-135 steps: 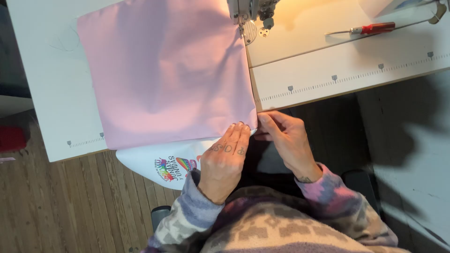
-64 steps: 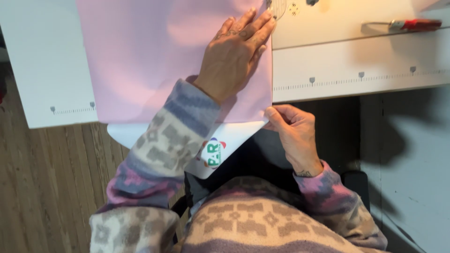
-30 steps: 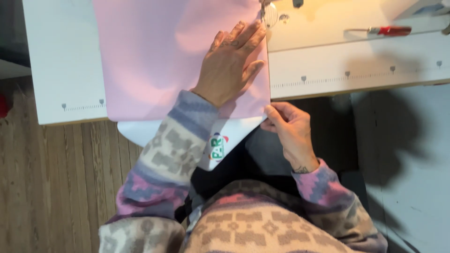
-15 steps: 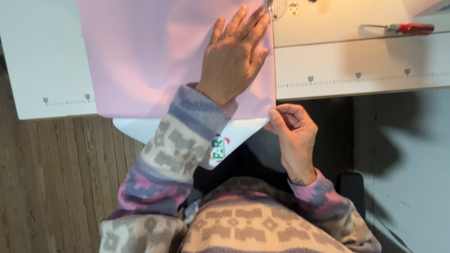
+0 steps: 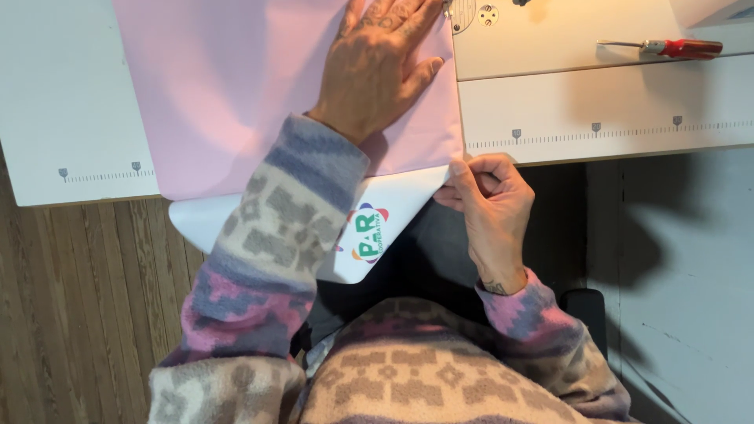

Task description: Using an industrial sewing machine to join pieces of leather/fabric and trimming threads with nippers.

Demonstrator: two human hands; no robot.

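Seen from above, at a white sewing table (image 5: 71,110); left hand (image 5: 377,63) spread flat, fingers apart, pressing pink cloth (image 5: 236,86) down just short of the sewing machine's metal plate (image 5: 471,12); right hand (image 5: 487,208) pinched shut on the cloth's near right corner, at the table's edge; white piece with a colourful round print (image 5: 369,232) hanging below that corner, between the arms; red-handled screwdriver (image 5: 675,49) well off beyond the right hand; seemingly mid-seam, most of the right edge not yet under the needle; stitches too fine to tell.

Left hand (image 5: 377,67) flat on pink fabric (image 5: 236,86) upper centre; right hand (image 5: 491,208) pinches its lower-right corner; red screwdriver (image 5: 675,49) upper right.
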